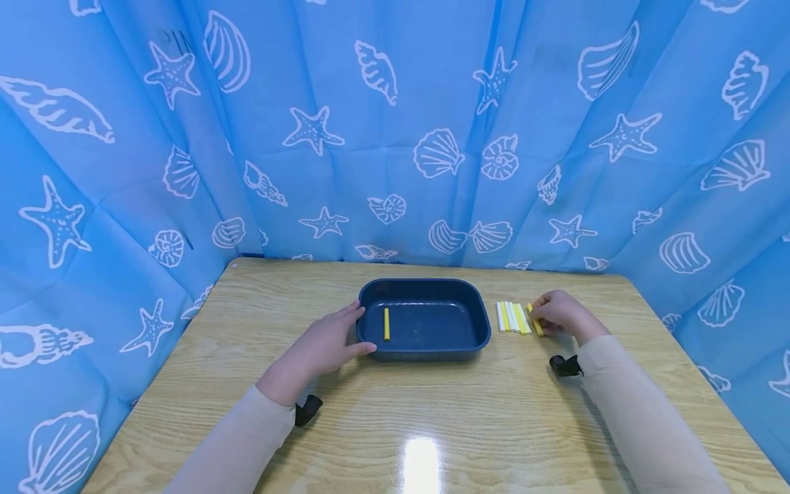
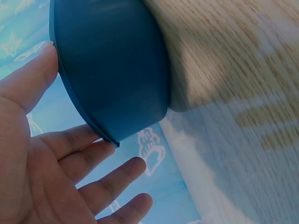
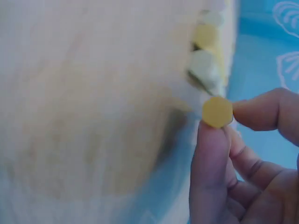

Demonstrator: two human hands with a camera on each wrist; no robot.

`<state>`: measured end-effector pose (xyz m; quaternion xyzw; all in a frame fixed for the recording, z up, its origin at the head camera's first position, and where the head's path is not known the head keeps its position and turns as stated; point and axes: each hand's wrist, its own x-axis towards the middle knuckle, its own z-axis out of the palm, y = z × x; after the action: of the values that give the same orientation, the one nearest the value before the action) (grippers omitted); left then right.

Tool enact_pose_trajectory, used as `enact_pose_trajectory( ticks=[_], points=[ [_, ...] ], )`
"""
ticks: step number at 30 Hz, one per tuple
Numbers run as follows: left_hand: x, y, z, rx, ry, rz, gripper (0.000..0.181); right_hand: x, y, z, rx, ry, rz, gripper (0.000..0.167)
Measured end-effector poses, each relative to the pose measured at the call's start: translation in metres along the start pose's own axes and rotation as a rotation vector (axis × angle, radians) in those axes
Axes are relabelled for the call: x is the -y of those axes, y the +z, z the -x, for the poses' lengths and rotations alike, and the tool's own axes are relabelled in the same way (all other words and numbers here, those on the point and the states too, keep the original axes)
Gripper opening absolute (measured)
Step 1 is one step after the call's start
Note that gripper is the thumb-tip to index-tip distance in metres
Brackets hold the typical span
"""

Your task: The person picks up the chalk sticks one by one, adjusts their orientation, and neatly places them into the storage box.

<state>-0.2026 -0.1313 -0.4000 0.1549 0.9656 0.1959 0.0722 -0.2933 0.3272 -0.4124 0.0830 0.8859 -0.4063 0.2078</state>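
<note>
My right hand [image 1: 560, 313] pinches a yellow stick of chalk [image 3: 217, 112] between thumb and finger; its end shows in the right wrist view. Beside it on the table lies a row of several white and yellow chalk sticks [image 1: 511, 318]. A dark blue plastic tub [image 1: 426, 356] stands left of the row. Inside the tub, near its left end, lies one yellow chalk stick [image 1: 387, 324]. My left hand [image 1: 324, 343] rests at the tub's left end, its thumb and two fingertips touching the rim [image 2: 79, 109] and its other fingers spread free.
The wood-grain table [image 1: 370, 418] reaches back to a blue curtain [image 1: 395, 185] printed with white shells and starfish, which also hangs along both sides. A bright light reflection shows on the table's front part.
</note>
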Motion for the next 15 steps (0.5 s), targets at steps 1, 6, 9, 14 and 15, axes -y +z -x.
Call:
enact_pose_trajectory(
  ticks=[1, 6, 9, 14, 15],
  points=[
    [0.000, 0.000, 0.000, 0.003, -0.002, 0.000, 0.082, 0.001, -0.001, 0.003, 0.006, -0.006, -0.011, 0.037],
    [0.000, 0.000, 0.000, -0.002, 0.003, -0.004, 0.082, 0.011, -0.008, 0.015, 0.038, -0.047, -0.089, 0.045],
    [0.000, 0.000, 0.001, -0.005, 0.005, -0.003, 0.082, 0.017, -0.011, 0.020, 0.078, -0.072, -0.164, 0.048],
    [0.000, 0.000, 0.001, -0.003, 0.009, 0.001, 0.082, 0.030, -0.011, 0.027, 0.155, -0.093, -0.320, 0.044],
    [0.000, 0.000, 0.001, -0.001, 0.009, 0.001, 0.082, 0.033, -0.011, 0.028, 0.172, -0.097, -0.350, 0.041]
  ],
)
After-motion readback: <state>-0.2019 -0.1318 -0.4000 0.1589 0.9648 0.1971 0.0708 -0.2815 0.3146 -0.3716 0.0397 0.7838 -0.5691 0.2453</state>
